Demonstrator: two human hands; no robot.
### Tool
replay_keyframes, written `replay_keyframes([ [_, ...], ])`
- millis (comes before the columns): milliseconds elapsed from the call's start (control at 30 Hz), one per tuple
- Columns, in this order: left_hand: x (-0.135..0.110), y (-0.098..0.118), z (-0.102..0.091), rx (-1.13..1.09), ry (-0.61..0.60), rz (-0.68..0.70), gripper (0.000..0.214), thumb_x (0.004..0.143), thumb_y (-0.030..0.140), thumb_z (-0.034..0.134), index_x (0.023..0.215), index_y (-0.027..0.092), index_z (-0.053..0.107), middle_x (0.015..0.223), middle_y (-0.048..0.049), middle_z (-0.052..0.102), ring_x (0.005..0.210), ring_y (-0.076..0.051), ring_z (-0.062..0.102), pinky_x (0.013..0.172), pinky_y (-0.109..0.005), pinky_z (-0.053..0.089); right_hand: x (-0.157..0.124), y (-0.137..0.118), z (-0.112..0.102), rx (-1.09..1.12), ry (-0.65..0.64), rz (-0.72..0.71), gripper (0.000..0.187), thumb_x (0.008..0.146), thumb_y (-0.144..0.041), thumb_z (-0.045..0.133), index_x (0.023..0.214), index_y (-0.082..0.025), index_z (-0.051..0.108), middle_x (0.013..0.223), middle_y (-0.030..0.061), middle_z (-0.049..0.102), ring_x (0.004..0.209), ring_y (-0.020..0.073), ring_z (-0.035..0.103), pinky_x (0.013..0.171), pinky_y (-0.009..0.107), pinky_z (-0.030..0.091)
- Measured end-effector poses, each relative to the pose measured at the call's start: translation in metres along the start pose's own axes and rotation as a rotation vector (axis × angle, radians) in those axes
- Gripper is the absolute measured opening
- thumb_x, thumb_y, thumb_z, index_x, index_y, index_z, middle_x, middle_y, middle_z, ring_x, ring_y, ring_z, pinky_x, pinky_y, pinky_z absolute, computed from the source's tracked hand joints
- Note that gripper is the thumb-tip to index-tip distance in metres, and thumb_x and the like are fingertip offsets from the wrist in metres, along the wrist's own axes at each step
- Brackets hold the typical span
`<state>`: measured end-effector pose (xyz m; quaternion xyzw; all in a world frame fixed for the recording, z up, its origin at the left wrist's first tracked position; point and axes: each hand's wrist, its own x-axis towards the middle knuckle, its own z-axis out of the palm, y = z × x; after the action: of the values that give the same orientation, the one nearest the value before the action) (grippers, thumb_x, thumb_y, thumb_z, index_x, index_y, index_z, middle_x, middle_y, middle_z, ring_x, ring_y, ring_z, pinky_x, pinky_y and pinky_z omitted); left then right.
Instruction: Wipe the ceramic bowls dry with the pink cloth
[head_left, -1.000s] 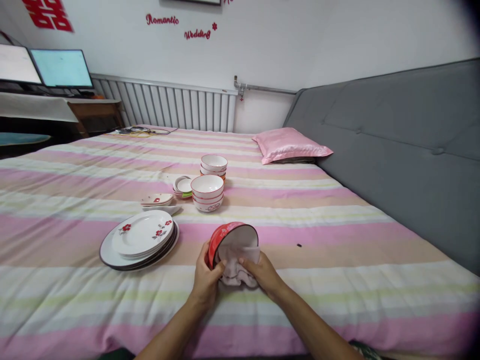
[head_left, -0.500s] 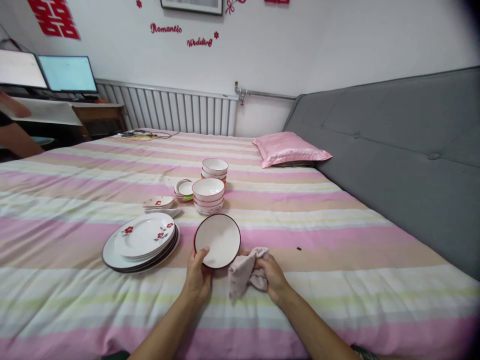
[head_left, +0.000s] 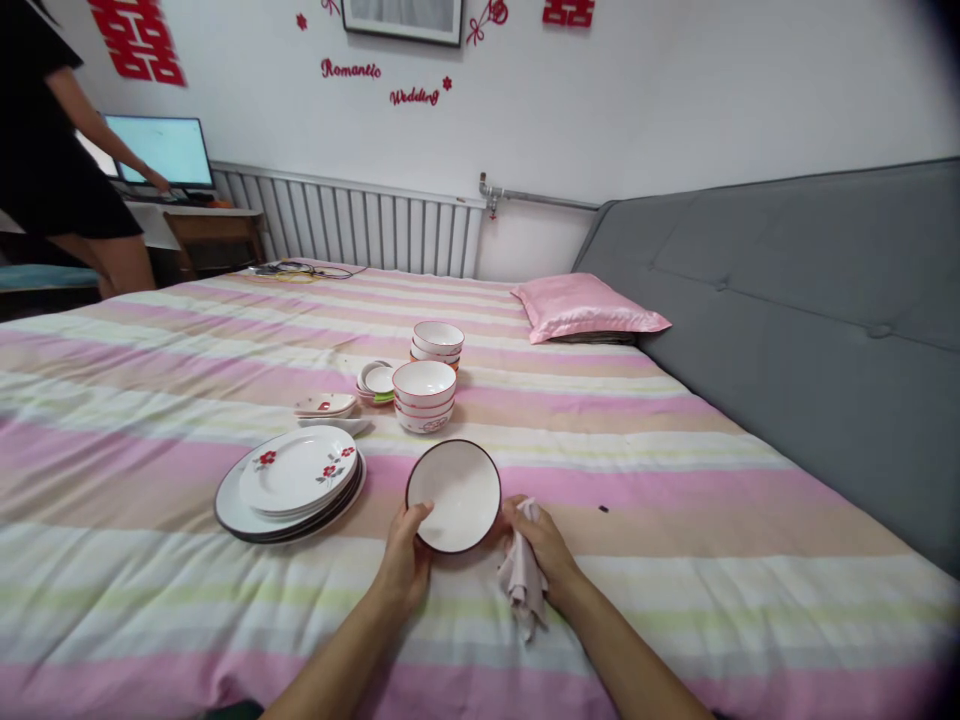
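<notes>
A white bowl with a dark rim (head_left: pixel 456 492) is tilted so its inside faces me. My left hand (head_left: pixel 407 555) grips its lower left side, thumb over the rim. My right hand (head_left: pixel 541 548) is closed on a pale pink cloth (head_left: pixel 523 585), which hangs down beside the bowl. The right fingertips are at the bowl's right edge; whether they press on it I cannot tell. Left of the bowl lies a stack of plates (head_left: pixel 296 470), the top one with red flowers. Just beyond the bowl stands a stack of red-rimmed bowls (head_left: pixel 424 397).
Farther back are another bowl stack (head_left: pixel 438 340), small dishes (head_left: pixel 376 382) and angular dishes (head_left: pixel 326 406). A pink pillow (head_left: pixel 589 305) lies by the grey headboard (head_left: pixel 780 290). Cables (head_left: pixel 300 271) lie at the bed's far edge. A person in black (head_left: pixel 64 170) stands by the desk at left.
My right hand has come closer to the bowl's right edge, and the cloth now hangs lower. The view has shifted slightly. At left, the other person now shows standing, an arm toward the desk.
</notes>
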<state>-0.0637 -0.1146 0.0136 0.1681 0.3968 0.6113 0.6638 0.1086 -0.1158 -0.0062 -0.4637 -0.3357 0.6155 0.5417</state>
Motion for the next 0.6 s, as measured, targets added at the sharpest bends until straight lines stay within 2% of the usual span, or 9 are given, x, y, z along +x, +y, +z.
replay_keyframes([
  [100, -0.004, -0.002, 0.002, 0.045, -0.097, -0.045, 0.038, 0.072, 0.025, 0.068, 0.107, 0.011, 0.063, 0.099, -0.0108, 0.073, 0.095, -0.027, 0.069, 0.083, -0.036, 0.054, -0.005, -0.001, 0.002, -0.043, -0.107, 0.039, 0.045, 0.066, -0.045, 0.076, 0.098, -0.016, 0.063, 0.069, 0.0004, 0.069, 0.055, 0.0155, 0.063, 0.057, 0.025, 0.05],
  [200, -0.008, -0.001, 0.005, 0.095, -0.188, -0.094, 0.046, 0.075, 0.032, 0.068, 0.116, 0.012, 0.061, 0.106, -0.0128, 0.072, 0.1, -0.029, 0.067, 0.086, -0.038, 0.052, -0.008, -0.001, 0.001, -0.069, -0.122, 0.08, 0.035, 0.068, -0.034, 0.072, 0.095, -0.013, 0.065, 0.079, 0.0049, 0.072, 0.07, 0.0196, 0.068, 0.066, 0.027, 0.053],
  [267, -0.008, 0.0, 0.007, 0.137, -0.257, -0.114, 0.05, 0.077, 0.038, 0.068, 0.119, 0.013, 0.059, 0.11, -0.0138, 0.07, 0.104, -0.03, 0.065, 0.086, -0.038, 0.051, -0.006, 0.001, -0.001, -0.068, -0.051, 0.093, 0.028, 0.064, -0.026, 0.07, 0.089, -0.013, 0.065, 0.075, 0.0048, 0.072, 0.068, 0.019, 0.067, 0.063, 0.026, 0.053],
  [367, -0.005, 0.0, 0.01, 0.209, -0.315, -0.081, 0.057, 0.073, 0.042, 0.072, 0.121, 0.016, 0.058, 0.116, -0.015, 0.066, 0.107, -0.031, 0.063, 0.086, -0.038, 0.05, -0.001, 0.006, -0.005, 0.003, -0.006, 0.16, 0.028, 0.062, -0.023, 0.065, 0.088, -0.014, 0.061, 0.064, 0.003, 0.07, 0.053, 0.0173, 0.064, 0.052, 0.026, 0.052],
  [467, -0.006, 0.004, 0.012, 0.316, -0.179, 0.092, 0.058, 0.065, 0.039, 0.08, 0.115, 0.016, 0.061, 0.12, -0.0165, 0.062, 0.112, -0.032, 0.058, 0.089, -0.038, 0.048, 0.004, 0.01, -0.009, 0.097, -0.025, 0.256, 0.029, 0.065, -0.027, 0.062, 0.091, -0.015, 0.058, 0.051, 0.0014, 0.065, 0.041, 0.0182, 0.059, 0.043, 0.027, 0.049],
  [533, -0.016, 0.013, 0.011, 0.43, -0.038, 0.305, 0.055, 0.062, 0.036, 0.081, 0.11, 0.016, 0.063, 0.119, -0.0162, 0.061, 0.113, -0.032, 0.056, 0.091, -0.039, 0.046, 0.006, 0.012, -0.01, 0.13, -0.016, 0.28, 0.028, 0.066, -0.029, 0.061, 0.091, -0.017, 0.056, 0.048, 0.0008, 0.063, 0.038, 0.0182, 0.058, 0.041, 0.027, 0.048],
  [600, -0.035, 0.025, 0.007, 0.541, -0.032, 0.548, 0.045, 0.064, 0.032, 0.08, 0.105, 0.019, 0.066, 0.112, -0.0127, 0.063, 0.108, -0.031, 0.057, 0.094, -0.041, 0.044, 0.007, 0.012, -0.01, 0.15, 0.009, 0.277, 0.025, 0.066, -0.029, 0.061, 0.087, -0.018, 0.054, 0.047, -0.0001, 0.062, 0.037, 0.0172, 0.057, 0.041, 0.028, 0.049],
])
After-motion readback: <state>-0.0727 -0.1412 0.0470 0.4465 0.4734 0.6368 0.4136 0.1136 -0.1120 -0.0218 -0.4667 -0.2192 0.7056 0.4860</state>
